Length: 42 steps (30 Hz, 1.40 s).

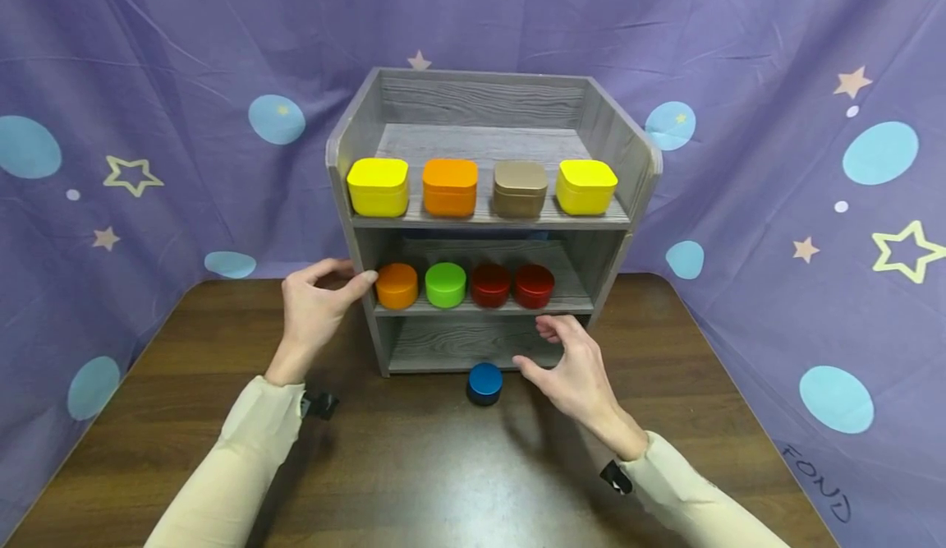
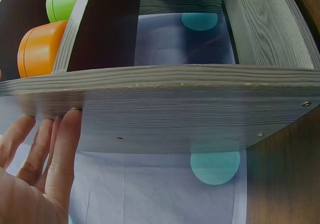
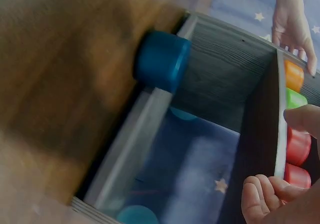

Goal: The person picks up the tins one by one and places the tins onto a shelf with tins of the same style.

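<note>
A grey wooden shelf unit (image 1: pixel 480 98) stands on the table. My left hand (image 1: pixel 314 306) holds its left side panel (image 2: pixel 165 114), fingertips on the outer face and thumb at the front edge beside an orange round container (image 1: pixel 397 287). To the right of that container on the middle shelf stand a lime-green round container (image 1: pixel 446 286) and two dark red ones (image 1: pixel 491 286). My right hand (image 1: pixel 576 371) hovers before the lower shelf, thumb and loosely bent fingers apart, nothing between them. Left of it, a blue round container (image 1: pixel 484 384) stands at the unit's bottom front edge.
Along the top shelf stand two yellow rounded-square containers (image 1: pixel 378 188), an orange one (image 1: pixel 451 188) and a brown-grey one (image 1: pixel 520 190). Around the brown wooden table (image 1: pixel 414 474) hangs a purple curtain (image 1: pixel 473 14) with stars and blue spots.
</note>
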Each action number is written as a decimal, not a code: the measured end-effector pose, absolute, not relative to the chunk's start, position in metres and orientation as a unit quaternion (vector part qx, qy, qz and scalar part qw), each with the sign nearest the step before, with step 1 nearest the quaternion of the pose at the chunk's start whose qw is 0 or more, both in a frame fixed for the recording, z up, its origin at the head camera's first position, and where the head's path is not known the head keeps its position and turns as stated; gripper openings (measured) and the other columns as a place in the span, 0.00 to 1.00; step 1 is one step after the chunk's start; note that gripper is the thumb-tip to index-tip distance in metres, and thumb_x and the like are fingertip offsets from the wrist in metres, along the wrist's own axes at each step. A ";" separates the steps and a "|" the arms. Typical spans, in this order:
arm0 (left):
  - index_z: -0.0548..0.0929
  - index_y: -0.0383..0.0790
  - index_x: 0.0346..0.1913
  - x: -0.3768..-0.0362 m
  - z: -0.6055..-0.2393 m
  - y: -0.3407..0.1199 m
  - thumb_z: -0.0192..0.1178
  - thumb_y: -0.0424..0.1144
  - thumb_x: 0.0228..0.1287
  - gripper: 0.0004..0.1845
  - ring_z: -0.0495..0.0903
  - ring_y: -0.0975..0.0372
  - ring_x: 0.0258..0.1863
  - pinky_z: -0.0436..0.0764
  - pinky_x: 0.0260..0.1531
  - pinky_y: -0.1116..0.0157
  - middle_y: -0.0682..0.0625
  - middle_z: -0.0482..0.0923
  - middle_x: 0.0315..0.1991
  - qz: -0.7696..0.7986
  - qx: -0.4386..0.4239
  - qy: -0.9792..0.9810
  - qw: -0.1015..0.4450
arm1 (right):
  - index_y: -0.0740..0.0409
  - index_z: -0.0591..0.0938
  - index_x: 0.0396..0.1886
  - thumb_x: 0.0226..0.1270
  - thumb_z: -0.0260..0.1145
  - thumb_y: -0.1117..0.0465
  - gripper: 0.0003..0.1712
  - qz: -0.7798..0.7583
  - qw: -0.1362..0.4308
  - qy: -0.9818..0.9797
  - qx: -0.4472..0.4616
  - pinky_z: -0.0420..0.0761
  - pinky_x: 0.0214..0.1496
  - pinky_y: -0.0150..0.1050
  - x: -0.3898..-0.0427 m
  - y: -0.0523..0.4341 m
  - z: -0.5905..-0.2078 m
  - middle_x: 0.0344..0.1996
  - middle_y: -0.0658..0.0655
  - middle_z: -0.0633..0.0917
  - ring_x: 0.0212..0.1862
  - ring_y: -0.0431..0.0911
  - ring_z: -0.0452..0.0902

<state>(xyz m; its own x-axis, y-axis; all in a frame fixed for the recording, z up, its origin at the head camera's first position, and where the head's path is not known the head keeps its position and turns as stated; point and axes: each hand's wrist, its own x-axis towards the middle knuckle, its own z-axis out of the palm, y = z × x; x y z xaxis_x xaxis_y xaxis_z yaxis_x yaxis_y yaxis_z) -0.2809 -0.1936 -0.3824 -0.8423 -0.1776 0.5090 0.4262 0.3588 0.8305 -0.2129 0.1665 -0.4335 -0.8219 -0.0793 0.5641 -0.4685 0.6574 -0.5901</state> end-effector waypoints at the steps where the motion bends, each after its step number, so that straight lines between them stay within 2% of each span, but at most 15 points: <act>1: 0.92 0.26 0.42 -0.281 -0.382 -0.194 0.80 0.33 0.58 0.14 0.83 0.75 0.31 0.80 0.32 0.78 0.77 0.84 0.29 -0.561 -0.079 -0.779 0.269 | 0.65 0.86 0.56 0.52 0.88 0.61 0.33 0.383 0.247 -0.876 0.157 0.88 0.54 0.52 -0.213 0.166 -0.436 0.49 0.63 0.89 0.48 0.54 0.87; 7: 0.92 0.25 0.42 -0.281 -0.382 -0.193 0.80 0.33 0.58 0.14 0.83 0.75 0.32 0.80 0.33 0.79 0.78 0.83 0.29 -0.563 -0.077 -0.778 0.268 | 0.66 0.86 0.57 0.52 0.88 0.59 0.34 0.396 0.185 -0.887 0.150 0.88 0.56 0.57 -0.214 0.160 -0.453 0.49 0.63 0.89 0.50 0.56 0.88; 15: 0.92 0.25 0.43 -0.279 -0.382 -0.194 0.80 0.33 0.58 0.15 0.83 0.74 0.32 0.81 0.33 0.79 0.77 0.84 0.30 -0.564 -0.077 -0.779 0.264 | 0.69 0.85 0.60 0.52 0.90 0.56 0.38 0.405 0.110 -0.897 0.139 0.88 0.60 0.57 -0.217 0.157 -0.471 0.51 0.65 0.88 0.52 0.59 0.88; 24: 0.92 0.26 0.43 -0.281 -0.382 -0.193 0.80 0.33 0.58 0.14 0.83 0.74 0.33 0.81 0.33 0.78 0.77 0.84 0.30 -0.565 -0.075 -0.778 0.266 | 0.69 0.86 0.58 0.49 0.91 0.57 0.38 0.397 0.086 -0.904 0.133 0.89 0.58 0.51 -0.219 0.153 -0.484 0.50 0.62 0.88 0.50 0.53 0.88; 30: 0.92 0.26 0.43 -0.281 -0.383 -0.193 0.80 0.33 0.58 0.14 0.83 0.74 0.33 0.81 0.33 0.79 0.77 0.84 0.30 -0.565 -0.076 -0.777 0.268 | 0.70 0.86 0.57 0.49 0.91 0.58 0.37 0.398 0.074 -0.904 0.139 0.89 0.58 0.51 -0.218 0.150 -0.489 0.49 0.61 0.88 0.50 0.53 0.87; 42: 0.92 0.26 0.43 -0.281 -0.383 -0.193 0.80 0.33 0.57 0.14 0.83 0.75 0.32 0.81 0.33 0.79 0.78 0.84 0.30 -0.564 -0.077 -0.776 0.271 | 0.68 0.86 0.55 0.49 0.90 0.58 0.36 0.387 0.058 -0.907 0.154 0.89 0.56 0.45 -0.220 0.143 -0.492 0.48 0.59 0.88 0.49 0.49 0.87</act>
